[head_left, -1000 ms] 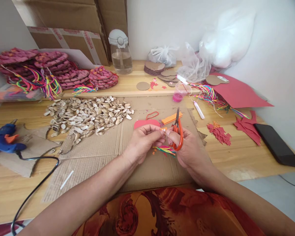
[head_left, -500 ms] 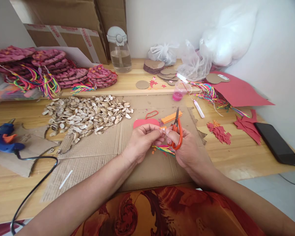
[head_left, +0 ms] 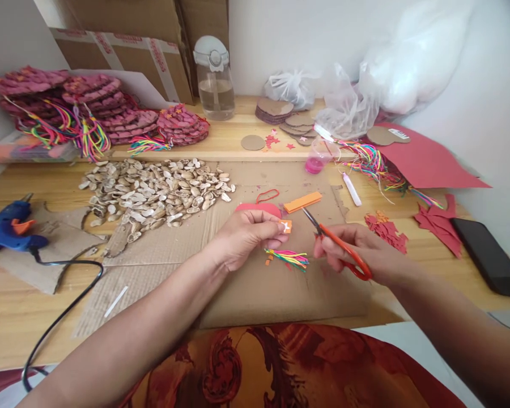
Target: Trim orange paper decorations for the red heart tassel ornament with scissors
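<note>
Between the thumb and fingers of my left hand (head_left: pixel 250 235) is pinched a small orange paper piece (head_left: pixel 288 224) with a white star shape on it. My right hand (head_left: pixel 344 249) grips orange-handled scissors (head_left: pixel 343 249), their metal blades pointing up and left, a little apart from the paper. Beyond the hands, an orange paper strip (head_left: pixel 302 202) lies on the cardboard sheet (head_left: pixel 238 294). A red round piece (head_left: pixel 258 209) with a red cord loop (head_left: pixel 267 195) is partly covered by my left hand. Just below the hands rests a multicoloured string tassel (head_left: pixel 289 259).
Peanut shells (head_left: pixel 161 190) are heaped at left, near a blue glue gun (head_left: pixel 8 229). Behind stand pink decorated discs (head_left: pixel 181 127), a water bottle (head_left: pixel 215 85) and a cup of pink liquid (head_left: pixel 317 158). Red scraps (head_left: pixel 386 231) and a phone (head_left: pixel 491 258) lie at right.
My right hand has moved right, away from my left, and its scissors have swung from upright to slanting left. The orange piece shows more clearly in my left hand. The view has shifted slightly.
</note>
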Demonstrator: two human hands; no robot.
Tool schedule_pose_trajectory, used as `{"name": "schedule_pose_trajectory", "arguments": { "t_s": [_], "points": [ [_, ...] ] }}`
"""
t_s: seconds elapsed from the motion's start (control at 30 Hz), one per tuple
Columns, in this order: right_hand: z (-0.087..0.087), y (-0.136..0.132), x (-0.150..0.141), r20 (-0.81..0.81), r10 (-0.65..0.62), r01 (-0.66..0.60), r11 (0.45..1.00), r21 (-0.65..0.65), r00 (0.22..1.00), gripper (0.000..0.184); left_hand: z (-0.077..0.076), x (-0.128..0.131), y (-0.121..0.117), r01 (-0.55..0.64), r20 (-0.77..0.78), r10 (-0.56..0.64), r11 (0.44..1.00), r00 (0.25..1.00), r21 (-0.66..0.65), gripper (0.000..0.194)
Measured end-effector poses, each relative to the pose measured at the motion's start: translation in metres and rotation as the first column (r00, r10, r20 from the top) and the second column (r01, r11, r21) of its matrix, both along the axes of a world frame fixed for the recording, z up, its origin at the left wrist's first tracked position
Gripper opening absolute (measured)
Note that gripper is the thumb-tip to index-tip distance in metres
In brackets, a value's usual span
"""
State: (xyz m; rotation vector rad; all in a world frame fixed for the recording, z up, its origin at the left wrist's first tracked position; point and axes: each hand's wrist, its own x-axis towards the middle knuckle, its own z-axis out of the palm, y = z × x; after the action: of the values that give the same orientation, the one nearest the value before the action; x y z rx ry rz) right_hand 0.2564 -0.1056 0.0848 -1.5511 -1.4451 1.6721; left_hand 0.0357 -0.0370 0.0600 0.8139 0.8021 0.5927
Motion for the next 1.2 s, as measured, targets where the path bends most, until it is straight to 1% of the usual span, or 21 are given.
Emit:
{"name": "schedule_pose_trajectory", "arguments": {
  "t_s": [0.07, 0.17, 0.27, 0.37, 0.53, 0.77, 0.9, 1.03, 1.2],
  "points": [
    [0.006, 0.000, 0.008, 0.048, 0.125, -0.121, 0.990, -0.076, 0.991, 0.034, 0.001, -0.001, 0.001, 0.004, -0.014, -0.004, 1.000, 1.000, -0.005, 0.017],
    [0.011, 0.001, 0.011, 0.092, 0.252, -0.237, 0.960, -0.148, 0.963, 0.032, 0.002, -0.002, 0.002, 0.027, -0.057, -0.028, 1.000, 0.998, -0.012, 0.014],
    [0.013, 0.005, 0.009, 0.125, 0.342, -0.317, 0.931, -0.183, 0.931, 0.031, 0.004, -0.003, 0.003, 0.060, -0.101, -0.061, 0.998, 0.993, -0.015, 0.010],
    [0.016, 0.010, 0.007, 0.136, 0.396, -0.366, 0.908, -0.202, 0.908, 0.031, 0.004, -0.003, 0.004, 0.102, -0.124, -0.102, 0.995, 0.987, -0.009, 0.010],
    [0.020, 0.017, 0.004, 0.167, 0.426, -0.390, 0.896, -0.211, 0.889, 0.032, 0.001, -0.004, 0.005, 0.137, -0.141, -0.137, 0.990, 0.981, -0.007, 0.014],
    [0.015, 0.020, 0.007, 0.227, 0.434, -0.398, 0.898, -0.189, 0.872, 0.034, 0.000, -0.005, 0.006, 0.130, -0.157, -0.131, 0.991, 0.979, -0.015, 0.017],
    [0.016, 0.021, 0.006, 0.251, 0.425, -0.389, 0.903, -0.183, 0.870, 0.035, 0.000, -0.004, 0.006, 0.133, -0.181, -0.134, 0.991, 0.974, -0.016, 0.019],
    [0.019, 0.022, 0.005, 0.256, 0.437, -0.396, 0.896, -0.200, 0.862, 0.037, 0.000, -0.004, 0.007, 0.144, -0.183, -0.144, 0.989, 0.973, -0.011, 0.019],
    [0.019, 0.022, 0.005, 0.280, 0.433, -0.387, 0.899, -0.207, 0.857, 0.039, 0.000, -0.004, 0.007, 0.134, -0.192, -0.137, 0.991, 0.972, -0.028, 0.014]
  ]
}}
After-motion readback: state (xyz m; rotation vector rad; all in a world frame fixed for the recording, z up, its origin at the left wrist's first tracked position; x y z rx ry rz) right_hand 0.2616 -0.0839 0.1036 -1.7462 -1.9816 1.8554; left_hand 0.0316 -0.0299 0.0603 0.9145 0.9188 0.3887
